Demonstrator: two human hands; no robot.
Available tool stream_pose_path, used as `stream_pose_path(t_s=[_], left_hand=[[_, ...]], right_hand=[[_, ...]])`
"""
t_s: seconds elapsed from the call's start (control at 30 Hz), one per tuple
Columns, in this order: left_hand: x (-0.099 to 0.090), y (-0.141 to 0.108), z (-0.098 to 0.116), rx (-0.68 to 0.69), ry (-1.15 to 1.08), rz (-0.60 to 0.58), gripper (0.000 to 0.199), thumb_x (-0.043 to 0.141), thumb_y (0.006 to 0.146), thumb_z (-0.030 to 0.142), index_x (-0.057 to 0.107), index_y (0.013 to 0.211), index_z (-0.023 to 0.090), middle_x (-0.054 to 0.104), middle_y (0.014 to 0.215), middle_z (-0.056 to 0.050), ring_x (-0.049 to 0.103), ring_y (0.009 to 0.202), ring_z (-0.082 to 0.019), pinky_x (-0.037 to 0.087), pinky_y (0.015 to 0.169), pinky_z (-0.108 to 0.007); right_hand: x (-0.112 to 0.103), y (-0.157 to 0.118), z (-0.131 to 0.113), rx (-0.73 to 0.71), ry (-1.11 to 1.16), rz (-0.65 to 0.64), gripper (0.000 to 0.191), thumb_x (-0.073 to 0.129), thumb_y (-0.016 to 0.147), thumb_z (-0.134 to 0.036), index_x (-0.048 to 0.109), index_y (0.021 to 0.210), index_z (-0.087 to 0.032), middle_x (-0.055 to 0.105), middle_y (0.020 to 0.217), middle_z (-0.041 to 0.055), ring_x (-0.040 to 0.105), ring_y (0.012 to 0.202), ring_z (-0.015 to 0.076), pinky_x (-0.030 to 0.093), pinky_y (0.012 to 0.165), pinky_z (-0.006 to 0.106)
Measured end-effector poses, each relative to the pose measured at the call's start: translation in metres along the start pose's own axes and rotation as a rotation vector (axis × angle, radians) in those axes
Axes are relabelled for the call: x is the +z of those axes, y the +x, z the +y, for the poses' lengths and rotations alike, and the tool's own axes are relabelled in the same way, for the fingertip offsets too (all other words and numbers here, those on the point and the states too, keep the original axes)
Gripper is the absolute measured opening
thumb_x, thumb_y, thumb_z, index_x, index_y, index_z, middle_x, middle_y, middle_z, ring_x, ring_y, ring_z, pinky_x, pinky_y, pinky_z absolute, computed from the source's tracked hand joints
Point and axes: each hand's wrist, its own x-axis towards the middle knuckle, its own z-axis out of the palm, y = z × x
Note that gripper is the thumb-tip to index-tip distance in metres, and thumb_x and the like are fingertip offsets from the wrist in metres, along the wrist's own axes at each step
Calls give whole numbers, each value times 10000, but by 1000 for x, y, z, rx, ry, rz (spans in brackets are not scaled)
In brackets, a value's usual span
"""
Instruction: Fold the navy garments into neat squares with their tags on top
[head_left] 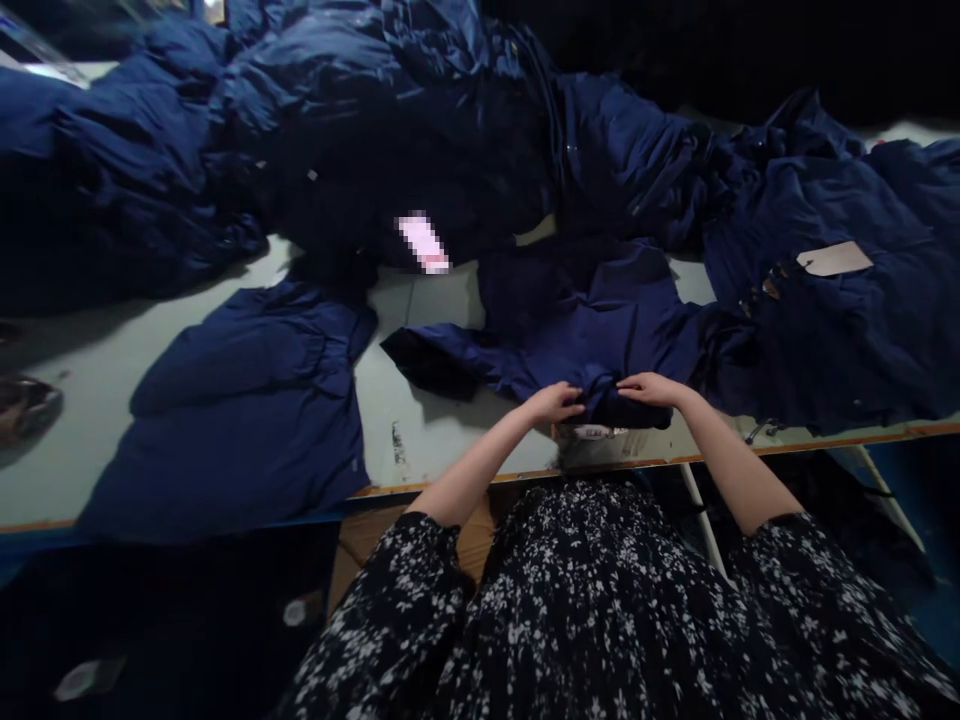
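Observation:
A navy blue garment [585,335] lies spread and wrinkled on the pale table in front of me. One part of it, shaped like a sleeve end, reaches out to the left. At its near edge my left hand [556,402] pinches the fabric. A short way to the right, my right hand [646,388] grips a fold of the same edge, fingers bent over the cloth. Between the two hands the fabric is bunched. Just below it, a small whitish object with lettering [592,432] partly shows at the table edge.
Another navy garment piece [247,410] hangs over the table's [409,480] front edge at left. Navy clothes are heaped along the back [390,100] and right [862,330], one with a cream tag [836,259]. A blurred pink-white rectangle [423,243] lies near the middle.

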Motion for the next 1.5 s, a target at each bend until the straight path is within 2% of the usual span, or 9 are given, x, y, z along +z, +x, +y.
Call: stream_pose_path(t_s=[0.1, 0.33, 0.47, 0.6, 0.7, 0.83, 0.97, 1.13, 1.5], left_hand=[[-4, 0, 3, -21, -120, -203, 360, 749, 854, 515, 820, 1000, 194, 792, 909, -51, 723, 818, -206, 548, 756, -269], [-49, 8, -27, -282, 426, 262, 512, 626, 941, 425, 669, 1407, 215, 553, 1545, -184, 457, 1462, -399, 329, 1195, -626], [-63, -38, -59, -501, 563, 197, 831, 650, 882, 625, 428, 1611, 293, 254, 1729, -157, 150, 1584, -490, 180, 1172, -787], [-75, -70, -66, -605, 584, 185, 736, 597, 918, 640, 476, 1576, 332, 337, 1701, -139, 292, 1530, -477, 288, 1159, -717], [-86, -61, -56, -652, 613, 268, 532, 497, 989, 578, 690, 1364, 253, 593, 1485, -192, 513, 1352, -437, 367, 1108, -648], [-97, -38, -56, -647, 677, 402, 511, 459, 1014, 476, 648, 1413, 220, 548, 1524, -195, 453, 1410, -395, 354, 1135, -576], [-96, -43, -69, -698, 670, 315, 644, 531, 970, 518, 492, 1562, 266, 373, 1674, -167, 455, 1382, -440, 394, 1090, -611], [-103, -45, -72, -729, 674, 356, 480, 411, 1028, 500, 748, 1250, 241, 674, 1347, -181, 549, 1207, -405, 446, 986, -554], [-213, 60, -132, -720, 597, 429, 411, 497, 965, 255, 682, 1325, 187, 659, 1389, -136, 561, 1297, -322, 468, 1064, -434]], right_hand=[[-2, -5, 5, 151, 79, -76, 475, 664, 884, -670, 839, 926, -230, 810, 886, 76, 772, 844, 260, 614, 914, 413], [-6, 28, 17, 125, -399, 199, 468, 707, 929, -379, 683, 1381, -261, 583, 1524, 155, 521, 1423, 361, 444, 1137, 610], [17, 21, 29, 274, -533, 86, 765, 699, 916, -544, 454, 1591, -282, 237, 1715, 229, 322, 1529, 484, 431, 1062, 734], [17, 27, 22, 133, -513, -6, 638, 664, 935, -568, 582, 1501, -285, 456, 1619, 202, 514, 1422, 418, 490, 1084, 587], [-6, 43, 17, 66, -542, 128, 398, 552, 1017, -397, 709, 1348, -242, 670, 1413, 169, 623, 1315, 335, 470, 1119, 531], [-40, 52, 33, 165, -698, 332, 468, 535, 1004, -315, 623, 1449, -200, 489, 1599, 187, 433, 1491, 375, 393, 1161, 607], [-64, 46, 56, 358, -700, 220, 566, 533, 1002, -495, 588, 1494, -220, 478, 1602, 207, 575, 1359, 391, 529, 1017, 514], [-103, 67, 52, 443, -593, 176, 453, 450, 1026, -499, 776, 1227, -258, 757, 1242, 135, 707, 1122, 322, 563, 905, 425], [-195, 195, 48, 263, -613, 458, 407, 490, 960, -320, 791, 1192, -174, 743, 1246, 164, 668, 1158, 347, 527, 981, 466]])
